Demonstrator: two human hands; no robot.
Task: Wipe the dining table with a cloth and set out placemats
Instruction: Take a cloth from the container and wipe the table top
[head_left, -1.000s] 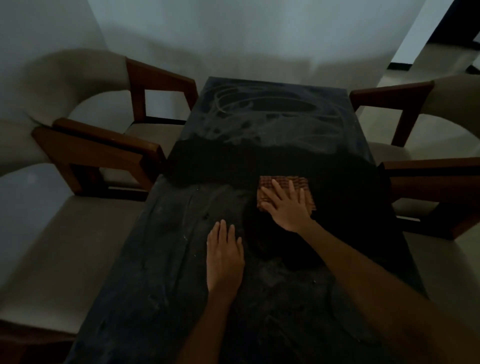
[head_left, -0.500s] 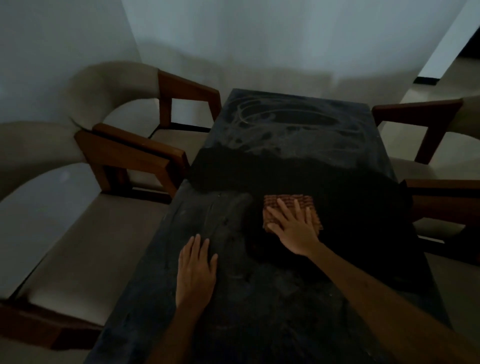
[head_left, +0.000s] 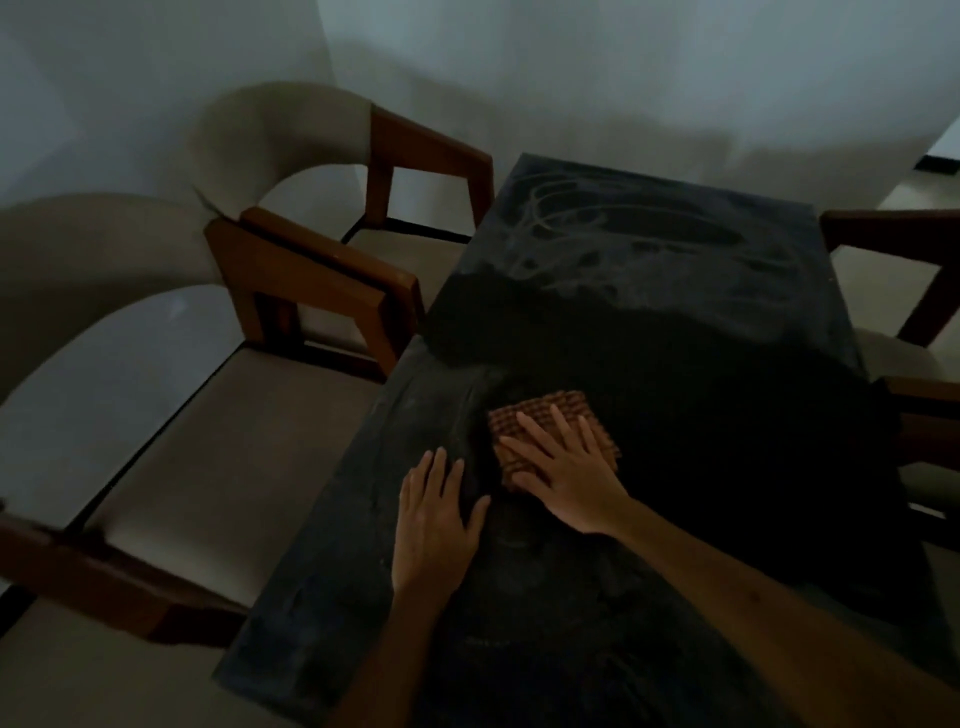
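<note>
A dark dining table (head_left: 649, 270) runs away from me, its top streaked with pale smears at the far end and along the near left side. A folded brown checked cloth (head_left: 524, 415) lies flat near the middle of the table. My right hand (head_left: 566, 467) presses on the cloth with straight, spread fingers and covers its near half. My left hand (head_left: 434, 525) rests flat on the bare tabletop just left of the cloth, fingers straight. No placemat is in view.
Two cream-cushioned chairs with brown wooden arms (head_left: 322, 270) stand along the table's left side. Parts of two more chairs (head_left: 919, 239) show at the right edge. A pale wall is behind the table.
My right hand has slid the cloth toward me and to the left, close to my left hand. The view has swung left, showing more of the left chairs.
</note>
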